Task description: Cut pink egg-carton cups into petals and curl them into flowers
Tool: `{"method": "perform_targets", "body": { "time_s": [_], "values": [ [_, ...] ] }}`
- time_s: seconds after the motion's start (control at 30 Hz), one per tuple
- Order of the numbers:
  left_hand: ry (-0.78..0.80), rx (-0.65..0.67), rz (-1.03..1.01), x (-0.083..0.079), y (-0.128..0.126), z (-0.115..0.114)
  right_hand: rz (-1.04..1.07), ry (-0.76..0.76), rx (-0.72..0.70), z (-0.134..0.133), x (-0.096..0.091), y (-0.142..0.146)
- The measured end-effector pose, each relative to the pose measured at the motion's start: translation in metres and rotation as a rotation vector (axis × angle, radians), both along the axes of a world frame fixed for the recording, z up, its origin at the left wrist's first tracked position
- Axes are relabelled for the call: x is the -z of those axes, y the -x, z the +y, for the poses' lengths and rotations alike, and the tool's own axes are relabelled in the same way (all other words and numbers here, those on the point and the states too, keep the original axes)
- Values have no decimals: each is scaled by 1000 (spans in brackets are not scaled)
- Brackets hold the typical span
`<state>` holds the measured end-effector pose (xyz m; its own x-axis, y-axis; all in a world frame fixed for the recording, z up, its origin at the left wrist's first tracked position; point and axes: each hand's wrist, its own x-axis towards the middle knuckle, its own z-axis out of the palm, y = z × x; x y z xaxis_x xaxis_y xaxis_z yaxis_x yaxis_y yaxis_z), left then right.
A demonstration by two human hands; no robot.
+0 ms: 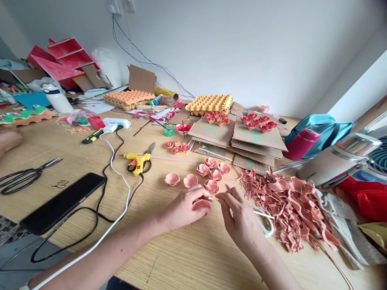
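Observation:
My left hand (186, 209) is closed around a pink egg-carton flower cup (201, 203), holding it just above the table. Close to its right, my right hand (241, 216) has thumb and fingers pinched together at the cup's edge; whatever they hold is too small to make out. White-and-green handled scissors (266, 226) show beneath the right hand, and I cannot tell whether they are gripped or lying there. Just beyond both hands sit several pink flower cups, among them one at the left (172, 179) and one at the back right (224, 168).
A heap of pink scraps (293, 207) lies on the right. Left are a yellow glue gun (138, 162), cables, a black phone (63, 203) and black scissors (25, 176). Cardboard sheets (209, 133) bear red flowers behind. Another person's hand (5, 140) rests at the far left.

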<state>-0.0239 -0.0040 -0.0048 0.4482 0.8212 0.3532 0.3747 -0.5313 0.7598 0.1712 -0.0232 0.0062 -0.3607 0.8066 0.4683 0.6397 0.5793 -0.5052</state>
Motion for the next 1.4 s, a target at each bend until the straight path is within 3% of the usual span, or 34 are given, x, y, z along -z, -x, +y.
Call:
{"method": "perform_targets", "body": {
  "time_s": [0.07,0.2,0.43,0.63,0.83,1.07,1.23,1.4],
  "values": [
    [107,-6,-29,0,-3,-2,-25,-18,-7,-2,-4,1],
    [483,43,-134,2,-5,-5,-160,-75,18,-4,-7,0],
    [819,185,-309,0,-2,-1,-210,-28,26,-1,1,-4],
    [695,150,-68,-2,6,1,-180,-12,87,4,4,-7],
    [538,217,-103,5,10,8,-137,65,87,4,4,-8],
    [750,282,-228,7,8,11,-69,171,75,4,6,-10],
    [652,286,-192,8,10,12,-69,195,45,3,5,-8],
    [708,350,-274,8,8,8,-126,237,-1,1,5,-4]
  ]
}}
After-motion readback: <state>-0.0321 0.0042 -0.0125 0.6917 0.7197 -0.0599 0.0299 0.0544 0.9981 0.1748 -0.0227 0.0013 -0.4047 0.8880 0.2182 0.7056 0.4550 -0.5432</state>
